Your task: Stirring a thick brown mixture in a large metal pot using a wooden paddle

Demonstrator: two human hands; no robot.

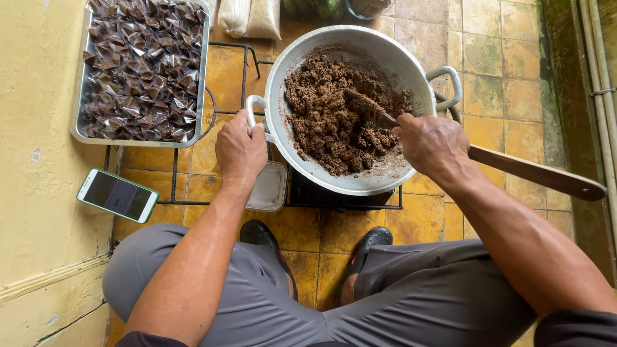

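Note:
A large grey metal pan (pixel 405 71) sits on a low black burner stand and holds a crumbly brown mass (pixel 328 115). My left hand (pixel 239 151) grips the pan's left handle (pixel 252 106). My right hand (pixel 432 146) is closed around a long wooden paddle (pixel 533 172). Its blade end is buried in the brown mass, and its handle runs off to the lower right.
A metal tray (pixel 80 122) of several small clear-wrapped dark sweets rests at upper left. A phone with a green case (pixel 117 195) lies on the yellow ledge. A small clear lidded box (pixel 268 187) sits under the pan's edge. My knees and black shoes (pixel 260 232) are below.

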